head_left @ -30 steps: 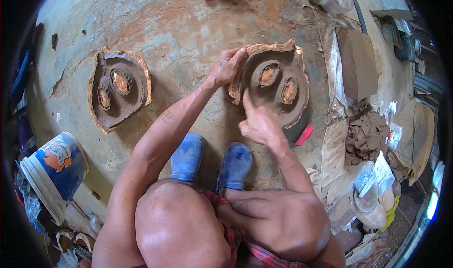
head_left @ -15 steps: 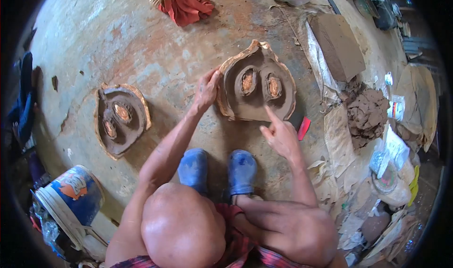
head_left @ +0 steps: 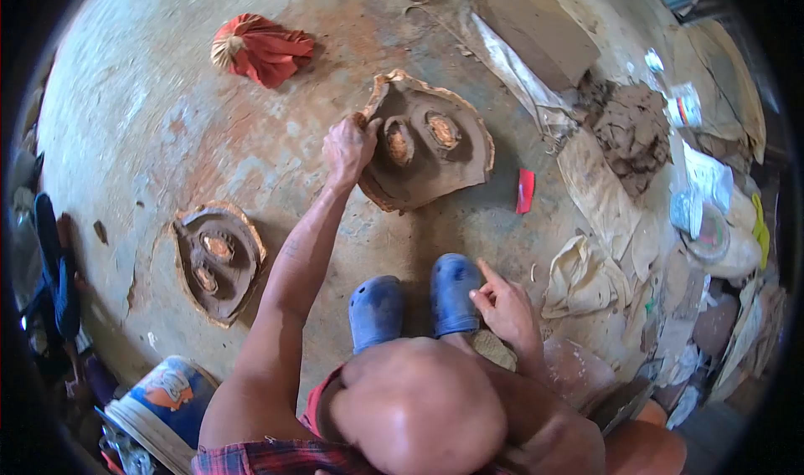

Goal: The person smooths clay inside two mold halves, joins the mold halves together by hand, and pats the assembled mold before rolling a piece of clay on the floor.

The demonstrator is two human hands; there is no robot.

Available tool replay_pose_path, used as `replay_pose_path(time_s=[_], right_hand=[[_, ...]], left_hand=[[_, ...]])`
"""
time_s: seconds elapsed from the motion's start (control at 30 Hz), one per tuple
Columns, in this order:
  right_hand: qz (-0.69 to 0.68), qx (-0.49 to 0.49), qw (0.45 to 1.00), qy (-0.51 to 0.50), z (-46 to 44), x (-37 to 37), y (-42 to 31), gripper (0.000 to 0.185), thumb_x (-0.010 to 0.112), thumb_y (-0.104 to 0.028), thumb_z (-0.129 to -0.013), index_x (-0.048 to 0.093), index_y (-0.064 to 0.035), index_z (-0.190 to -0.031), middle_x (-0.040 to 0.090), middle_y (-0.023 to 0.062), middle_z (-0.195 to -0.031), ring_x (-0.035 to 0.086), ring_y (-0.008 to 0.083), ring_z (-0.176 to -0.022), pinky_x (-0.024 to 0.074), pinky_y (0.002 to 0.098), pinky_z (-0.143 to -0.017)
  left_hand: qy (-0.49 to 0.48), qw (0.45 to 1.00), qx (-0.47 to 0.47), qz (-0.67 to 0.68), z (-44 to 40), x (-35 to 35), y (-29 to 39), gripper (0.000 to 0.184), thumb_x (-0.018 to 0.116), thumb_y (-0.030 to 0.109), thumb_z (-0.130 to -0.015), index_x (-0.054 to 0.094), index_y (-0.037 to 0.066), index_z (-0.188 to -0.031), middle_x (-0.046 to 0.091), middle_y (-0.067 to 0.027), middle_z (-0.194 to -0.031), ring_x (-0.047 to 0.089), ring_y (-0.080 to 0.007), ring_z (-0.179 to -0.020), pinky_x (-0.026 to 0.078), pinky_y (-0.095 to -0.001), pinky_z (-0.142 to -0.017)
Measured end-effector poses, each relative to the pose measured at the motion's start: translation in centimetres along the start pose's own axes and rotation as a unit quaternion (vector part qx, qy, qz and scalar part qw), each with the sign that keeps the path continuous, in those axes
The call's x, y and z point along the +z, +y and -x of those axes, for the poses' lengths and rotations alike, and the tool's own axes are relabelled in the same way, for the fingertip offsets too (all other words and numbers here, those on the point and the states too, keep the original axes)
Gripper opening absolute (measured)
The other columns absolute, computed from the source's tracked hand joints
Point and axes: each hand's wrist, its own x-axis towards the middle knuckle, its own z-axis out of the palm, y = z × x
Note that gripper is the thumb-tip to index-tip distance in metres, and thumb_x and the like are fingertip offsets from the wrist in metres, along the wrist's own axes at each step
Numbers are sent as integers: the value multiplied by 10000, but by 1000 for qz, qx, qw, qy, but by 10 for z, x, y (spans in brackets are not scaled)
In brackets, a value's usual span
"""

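A plaster-like mold lined with brown clay (head_left: 452,169) lies on the floor ahead of me, with two raised oval rings around orange openings. My left hand (head_left: 350,150) is closed around its left rim, fingers partly hidden behind the edge. Away from the mold, my right hand (head_left: 509,312) hangs beside my right blue clog (head_left: 456,287). Its index finger points out, the thumb stands apart, and nothing shows in it. A smaller clay-lined mold (head_left: 243,266) of similar shape rests on the floor to the left.
A red cloth bundle (head_left: 264,50) lies farther off. To the right are a red flat piece (head_left: 525,191), a clay slab (head_left: 540,35), a heap of wet clay (head_left: 632,132) and crumpled cloth (head_left: 586,278). A blue-and-white bucket (head_left: 172,404) stands lower left.
My right hand has left the mold's clay surface and drawn back beside my right foot. The larger mold has turned clockwise, with my left hand still at its left rim. The view has shifted.
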Motion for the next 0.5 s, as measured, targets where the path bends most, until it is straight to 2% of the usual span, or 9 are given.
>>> replay_pose_path(time_s=[0.03, 0.1, 0.17, 0.23, 0.3, 0.37, 0.43, 0.5], right_hand=[[-5, -8, 1000, -6, 7, 5, 1, 616, 730, -202, -934, 539, -62, -1503, 749, 184, -931, 721, 386, -863, 557, 479, -795], [-15, -15, 1000, -12, 23, 10, 8, 611, 731, -204, -931, 546, -71, -1498, 744, 190, -937, 719, 388, -878, 562, 474, -812], [17, -41, 998, -43, 35, 7, 27, 585, 717, -132, -933, 556, -47, -1489, 744, 148, -879, 734, 306, -780, 573, 401, -750], [32, -49, 997, -45, 38, -11, 39, 580, 705, -124, -935, 554, -41, -1488, 744, 155, -880, 730, 315, -770, 574, 412, -750], [86, -55, 995, -3, 27, -33, 33, 589, 707, -131, -935, 545, -37, -1494, 745, 165, -888, 729, 318, -762, 578, 420, -753], [77, -40, 996, 12, 3, -49, 18, 586, 724, -149, -930, 557, -30, -1479, 741, 171, -879, 730, 316, -770, 579, 414, -749], [93, -79, 992, 35, -27, -57, 2, 587, 747, -173, -922, 572, -27, -1463, 746, 170, -913, 730, 314, -795, 579, 412, -766], [79, -81, 991, 69, -54, -58, -3, 557, 752, -178, -919, 597, -25, -1432, 749, 172, -966, 729, 319, -853, 576, 420, -802]], left_hand=[[23, 1000, 11, -6, 0, 1, 0, 426, 746, 496, -895, 790, 103, -1053, 761, -219, -974, 731, -431, -943, 573, -526, -826], [6, 1000, 1, -2, 1, 3, -1, 439, 754, 506, -885, 791, 101, -1049, 762, -217, -969, 731, -433, -944, 575, -523, -827], [-9, 1000, -20, 7, -5, 1, -3, 453, 762, 520, -873, 794, 102, -1045, 766, -211, -982, 733, -431, -946, 578, -514, -824], [-3, 1000, -18, 13, -5, -3, 3, 464, 770, 540, -863, 798, 109, -1033, 771, -204, -984, 738, -416, -951, 579, -510, -823], [-30, 998, -53, -34, -5, -11, 17, 483, 771, 571, -859, 802, 115, -1013, 772, -199, -978, 738, -418, -951, 580, -512, -826], [-35, 998, -48, -36, -12, -4, 13, 503, 764, 593, -859, 803, 114, -1005, 771, -199, -980, 735, -425, -959, 579, -515, -836], [-36, 997, -47, -40, -17, 0, 11, 524, 758, 615, -859, 803, 113, -997, 771, -199, -983, 732, -431, -967, 577, -518, -846], [13, 998, -25, -47, -10, 3, 7, 543, 741, 641, -864, 805, 116, -987, 770, -198, -983, 731, -438, -965, 578, -518, -839]])
